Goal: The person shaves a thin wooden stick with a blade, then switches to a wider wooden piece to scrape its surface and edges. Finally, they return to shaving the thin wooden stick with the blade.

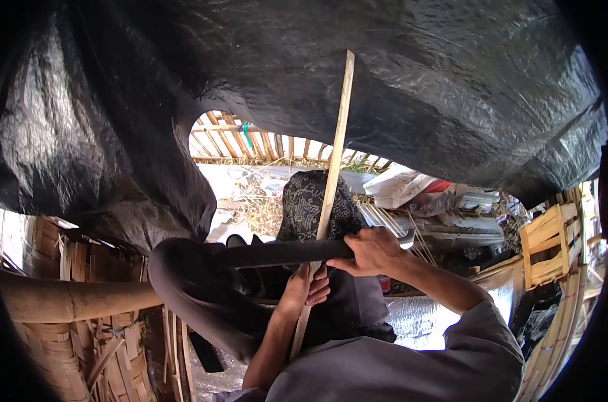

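Note:
A long pale bamboo strip (337,144) stands nearly upright in front of me, leaning slightly right at its top. My left hand (306,289) is closed around its lower part, and the strip's tail runs down past my wrist. My right hand (369,250) grips the right end of a long dark machete-like blade (277,254), with the handle hidden in the fist. The blade lies level across the strip just above my left hand; whether its edge bites into the strip cannot be made out. My bent leg (183,288) in dark trousers is at the left.
Black plastic sheeting (451,87) hangs overhead and down the left. A thick bamboo pole (76,301) crosses at left, above woven bamboo baskets (49,355). Patterned dark cloth (311,204) lies ahead. At right are a wooden crate (545,244) and bundled bamboo strips (555,342).

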The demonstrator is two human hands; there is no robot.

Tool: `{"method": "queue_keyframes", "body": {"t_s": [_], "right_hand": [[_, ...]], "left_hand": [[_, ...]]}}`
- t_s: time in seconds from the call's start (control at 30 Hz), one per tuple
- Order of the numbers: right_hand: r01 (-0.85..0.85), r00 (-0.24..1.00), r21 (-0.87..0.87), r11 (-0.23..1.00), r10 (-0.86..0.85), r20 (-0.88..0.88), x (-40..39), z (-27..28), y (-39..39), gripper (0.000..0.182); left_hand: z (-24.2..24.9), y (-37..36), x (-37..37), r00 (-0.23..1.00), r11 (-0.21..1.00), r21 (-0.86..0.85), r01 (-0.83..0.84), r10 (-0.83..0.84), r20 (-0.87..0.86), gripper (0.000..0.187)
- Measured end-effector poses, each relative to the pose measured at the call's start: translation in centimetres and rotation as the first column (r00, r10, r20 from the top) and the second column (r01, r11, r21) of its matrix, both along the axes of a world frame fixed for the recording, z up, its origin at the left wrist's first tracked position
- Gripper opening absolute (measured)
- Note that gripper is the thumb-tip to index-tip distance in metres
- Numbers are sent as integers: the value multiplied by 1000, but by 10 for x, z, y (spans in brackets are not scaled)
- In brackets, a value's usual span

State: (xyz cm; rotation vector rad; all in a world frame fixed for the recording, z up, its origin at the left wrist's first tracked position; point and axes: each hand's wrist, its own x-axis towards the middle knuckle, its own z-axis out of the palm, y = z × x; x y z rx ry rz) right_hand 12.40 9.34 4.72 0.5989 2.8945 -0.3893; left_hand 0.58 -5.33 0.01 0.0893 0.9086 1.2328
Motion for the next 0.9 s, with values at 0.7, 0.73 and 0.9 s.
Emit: {"method": "queue_keyframes", "body": {"t_s": [0.7,0.73,0.9], "right_hand": [[319,941,51,946,-310,-132,3,2,42,59],[301,951,-39,953,-303,-60,4,4,38,60],[36,997,16,999,-37,61,6,10,17,59]], "left_hand": [[-2,-5,-2,995,999,9,42,-43,89,49],[-3,-5,-2,995,999,15,40,-41,90,49],[-7,-10,-3,990,998,19,54,-56,129,48]]}}
